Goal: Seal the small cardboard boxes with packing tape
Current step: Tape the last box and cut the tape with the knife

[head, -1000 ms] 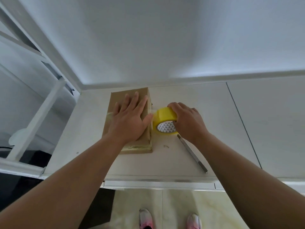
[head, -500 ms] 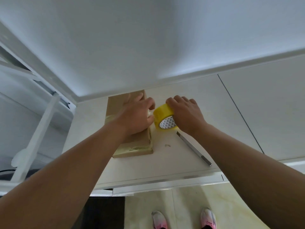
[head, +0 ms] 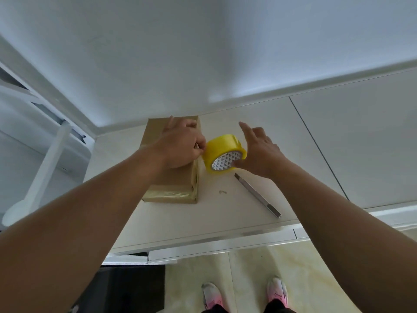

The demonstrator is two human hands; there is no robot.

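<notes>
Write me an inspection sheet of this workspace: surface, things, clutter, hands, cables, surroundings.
Surface: white counter.
Job's things: cardboard box, near end taped; yellow tape roll on edge at its right side; metal cutter further right.
Clutter: small scrap between box and cutter.
Hands: left hand on the box, fingers curled by the roll, grip unclear; right hand open, thumb against the roll.
Cables: nothing seen.
Surroundings: white wall behind, white frame at left, tiled floor, pink shoes.

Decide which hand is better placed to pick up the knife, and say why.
Probably the right hand: its fingers are straight beside the tape roll, and the knife lies nearest it. The left hand rests on the box, pinching at the roll's edge.
</notes>
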